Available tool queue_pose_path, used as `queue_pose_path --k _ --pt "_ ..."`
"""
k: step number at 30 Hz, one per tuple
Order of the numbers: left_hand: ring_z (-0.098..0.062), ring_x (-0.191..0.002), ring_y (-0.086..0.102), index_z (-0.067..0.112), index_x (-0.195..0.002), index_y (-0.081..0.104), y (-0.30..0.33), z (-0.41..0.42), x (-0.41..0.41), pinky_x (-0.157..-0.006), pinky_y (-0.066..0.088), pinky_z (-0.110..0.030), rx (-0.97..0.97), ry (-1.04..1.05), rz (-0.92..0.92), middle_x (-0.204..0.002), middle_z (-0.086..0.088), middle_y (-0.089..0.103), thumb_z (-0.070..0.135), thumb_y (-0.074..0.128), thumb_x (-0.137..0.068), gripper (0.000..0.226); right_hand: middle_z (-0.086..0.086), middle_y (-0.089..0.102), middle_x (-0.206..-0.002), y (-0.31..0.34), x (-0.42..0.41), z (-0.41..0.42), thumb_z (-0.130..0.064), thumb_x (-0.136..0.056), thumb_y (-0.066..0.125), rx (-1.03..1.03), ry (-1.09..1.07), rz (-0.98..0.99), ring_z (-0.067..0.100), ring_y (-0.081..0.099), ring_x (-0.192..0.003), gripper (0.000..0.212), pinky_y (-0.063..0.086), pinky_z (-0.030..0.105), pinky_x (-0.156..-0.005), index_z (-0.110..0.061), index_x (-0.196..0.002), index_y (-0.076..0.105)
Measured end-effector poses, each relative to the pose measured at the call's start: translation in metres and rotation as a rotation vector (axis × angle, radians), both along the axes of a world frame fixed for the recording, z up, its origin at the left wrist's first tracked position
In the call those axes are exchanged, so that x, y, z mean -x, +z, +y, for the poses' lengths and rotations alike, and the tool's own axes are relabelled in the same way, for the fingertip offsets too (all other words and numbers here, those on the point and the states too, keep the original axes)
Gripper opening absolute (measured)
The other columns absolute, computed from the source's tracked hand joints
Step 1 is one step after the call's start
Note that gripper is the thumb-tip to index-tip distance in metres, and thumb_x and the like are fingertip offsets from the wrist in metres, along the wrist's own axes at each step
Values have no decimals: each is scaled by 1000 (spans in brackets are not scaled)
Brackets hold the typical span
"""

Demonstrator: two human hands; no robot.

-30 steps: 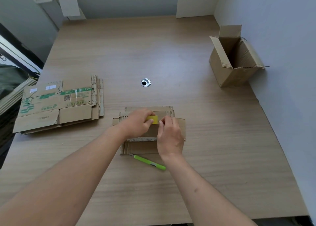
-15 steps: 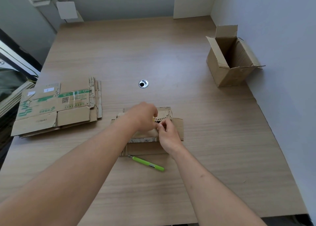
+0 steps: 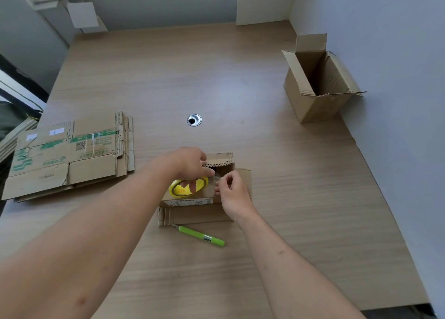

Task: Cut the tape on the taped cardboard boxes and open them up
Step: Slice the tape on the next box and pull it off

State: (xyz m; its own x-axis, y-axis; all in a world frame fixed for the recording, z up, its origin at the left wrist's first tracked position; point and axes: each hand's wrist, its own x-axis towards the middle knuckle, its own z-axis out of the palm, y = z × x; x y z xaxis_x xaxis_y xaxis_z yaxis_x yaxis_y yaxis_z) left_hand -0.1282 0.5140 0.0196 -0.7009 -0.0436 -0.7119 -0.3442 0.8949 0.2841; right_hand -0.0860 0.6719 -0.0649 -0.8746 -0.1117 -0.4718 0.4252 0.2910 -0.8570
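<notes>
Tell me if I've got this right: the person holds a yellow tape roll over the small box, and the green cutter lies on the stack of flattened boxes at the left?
Not quite. The green cutter lies on the bare table, just in front of the small box, as the head view shows. The yellow tape roll is indeed held over that box.

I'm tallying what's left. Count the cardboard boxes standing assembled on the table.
2: the small box under both hands at centre, and the open empty box far right by the wall. The flattened stack left isn't counted.
</notes>
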Motion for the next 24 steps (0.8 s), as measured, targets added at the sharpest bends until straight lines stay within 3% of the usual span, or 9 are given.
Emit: queue_pose_path --k 3,7,11,13,17,20,22,24 --pt "-14 -43 60 24 -150 46 -5 2 -1 -71 58 -31 57 -73 42 -63 0 75 52 58 -101 58 14 73 -86 2 0 1 -19 -100 51 -26 8 6 18 65 -69 15 43 16 -50 -5 -96 54" --pt "-12 -36 54 33 -147 52 -11 4 0 -62 53 -26 59 -53 8 -64 -1 75 41 44 -105 44 15 72 -82 4 0 3 -15 -96 57 -23 -13 9 23 66 -70 14 42 15 -49 -2 -92 54" --pt "-27 -57 72 33 -141 57 -23 -2 -6 -50 47 -27 -59 54 -18 -80 -3 78 42 46 -101 43 12 68 -76 0 -1 2 -28 -78 63 -15 -20 32 30 67 -72 17 56 42 -65 -13 -80 54" --pt "-31 -63 73 35 -129 65 -22 -3 -8 -51 49 -26 -39 64 23 -75 -1 78 48 49 -99 36 7 64 -72 -2 -1 3 -29 -70 64 13 -26 44 22 61 -66 17 54 45 -64 -20 -79 53" --pt "-20 -50 56 24 -107 73 -19 -1 -8 -57 51 -28 18 23 69 -62 2 74 52 49 -98 38 -4 60 -68 -4 -1 3 -19 -72 64 120 -67 32 16 55 -61 20 53 39 -63 -24 -91 62" --pt "-17 -46 51 15 -98 73 -20 1 -8 -56 47 -27 -4 32 59 -60 0 73 49 47 -97 43 -10 63 -68 -3 1 3 -13 -79 70 110 -60 49 9 58 -64 15 57 39 -69 -25 -88 72" --pt "-16 -42 47 16 -97 73 -22 2 -9 -53 43 -25 -14 41 63 -60 -1 73 47 47 -97 41 -9 67 -70 -2 1 3 -12 -83 76 112 -54 45 8 61 -66 13 60 36 -74 -24 -86 74" --pt "-16 -44 49 24 -102 74 -21 3 -10 -54 45 -25 -13 41 69 -59 0 73 47 47 -99 36 -6 72 -71 -6 4 3 -14 -85 79 85 -34 36 12 69 -70 12 64 44 -79 -26 -84 77"
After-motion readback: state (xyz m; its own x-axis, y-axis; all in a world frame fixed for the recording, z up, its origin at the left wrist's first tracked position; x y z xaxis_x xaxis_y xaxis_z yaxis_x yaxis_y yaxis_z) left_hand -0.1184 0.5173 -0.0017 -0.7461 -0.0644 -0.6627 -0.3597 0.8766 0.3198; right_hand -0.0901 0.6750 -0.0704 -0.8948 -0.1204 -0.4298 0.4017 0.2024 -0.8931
